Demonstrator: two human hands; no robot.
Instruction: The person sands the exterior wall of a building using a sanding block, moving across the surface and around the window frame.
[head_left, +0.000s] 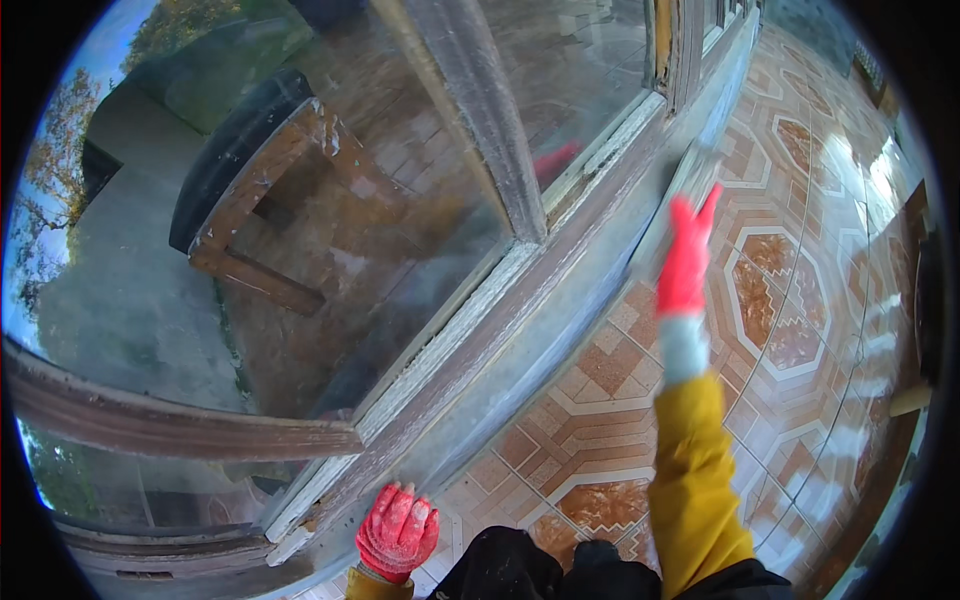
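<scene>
My right hand (684, 259), in a red glove blurred by motion, grips a long flat pale tool (675, 206). That tool lies against the low grey wall (517, 367) below the window; its exact kind is too blurred to tell. Down at the lower left, my left hand (397, 529) wears a red glove with whitish dust on the fingertips. Its fingers lie close together against the wall, just below the weathered wooden sill (480, 319). The palm is hidden, and no tool shows in this hand.
Window glass (360, 360) with wooden bars (487, 112) rises at my left. Behind it stands a worn wooden chair (255, 180) with a dark back. Patterned tiles (765, 300) cover the floor at right. My dark-clad knees (510, 566) show at the bottom.
</scene>
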